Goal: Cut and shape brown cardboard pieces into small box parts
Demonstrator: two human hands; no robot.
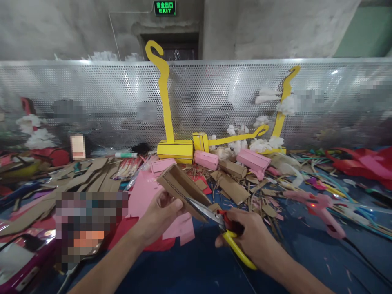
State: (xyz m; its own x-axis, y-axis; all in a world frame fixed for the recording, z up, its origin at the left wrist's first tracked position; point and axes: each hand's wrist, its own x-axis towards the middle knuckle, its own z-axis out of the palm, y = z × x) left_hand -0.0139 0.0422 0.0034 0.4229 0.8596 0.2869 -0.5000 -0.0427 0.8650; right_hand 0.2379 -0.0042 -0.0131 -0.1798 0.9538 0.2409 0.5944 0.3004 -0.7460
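Note:
My left hand (163, 210) grips a folded piece of brown cardboard (183, 185) by its lower left side, holding it tilted above the table. My right hand (245, 228) is closed round the handles of a pair of scissors (219, 218), one handle yellow and one red. The scissor blades lie along the lower edge of the cardboard, pointing up and left toward my left hand. Whether they are cutting into it I cannot tell. Just beyond my hands lie pink paper (139, 196), brown cardboard scraps (234, 188) and pink box shapes (252, 161).
A pink glue gun (321, 208) with a lit red light lies at right, its cable trailing forward. Yellow hooked shapes on box bases (175, 151) stand by a perforated metal screen (214, 90). Cardboard strips (92, 173) and a blurred-out device (92, 228) lie at left.

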